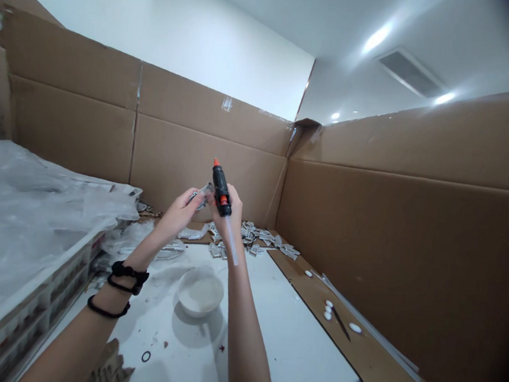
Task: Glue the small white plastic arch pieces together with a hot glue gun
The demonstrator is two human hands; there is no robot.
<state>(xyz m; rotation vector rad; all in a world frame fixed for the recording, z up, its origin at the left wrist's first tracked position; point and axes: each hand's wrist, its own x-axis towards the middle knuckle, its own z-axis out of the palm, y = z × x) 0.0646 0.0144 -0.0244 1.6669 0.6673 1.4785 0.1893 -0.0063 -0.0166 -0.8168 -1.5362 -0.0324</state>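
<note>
My right hand (232,208) is closed around a black hot glue gun (220,185), held upright with its orange nozzle pointing up. A clear glue stick (232,242) sticks out of its rear, toward my forearm. Pinched in my left hand (181,208) is a small flat piece with a silvery, printed look (201,196); its exact kind I cannot make out. The fingertips of both hands meet near this piece, beside the gun's body. Below them a white bowl (201,293) stands on the white table (278,324).
Behind my hands lies a pile of small flat tags (254,237). At left, plastic bags (34,207) cover a white crate (49,298). On the right, white oval pieces (355,328) and a dark thin tool (341,323) lie on a brown strip. Cardboard walls (214,146) enclose the table.
</note>
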